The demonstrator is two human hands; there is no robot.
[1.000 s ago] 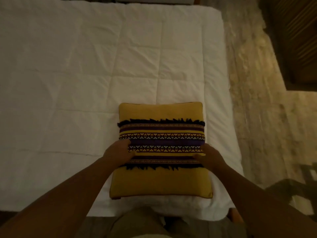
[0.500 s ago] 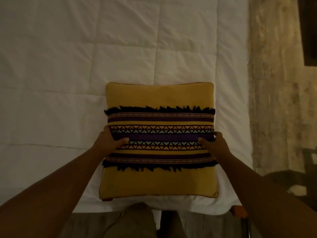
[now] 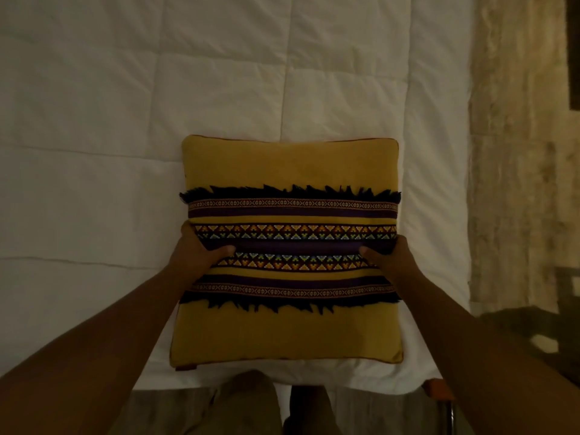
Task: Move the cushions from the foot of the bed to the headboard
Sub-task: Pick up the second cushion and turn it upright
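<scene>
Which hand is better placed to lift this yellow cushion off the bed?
Neither alone. The left hand and right hand each grip one side of the cushion at mid-height, thumbs on top, so a two-handed lift looks best.

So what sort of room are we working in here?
Most likely a bedroom: a bed with a white quilted duvet, a mustard decorative cushion at its near end, and carpet alongside.

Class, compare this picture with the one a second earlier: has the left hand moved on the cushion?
Yes. The left hand has slid outward to the cushion's left edge, judged against its woven band; the thumb now lies on top.
</scene>
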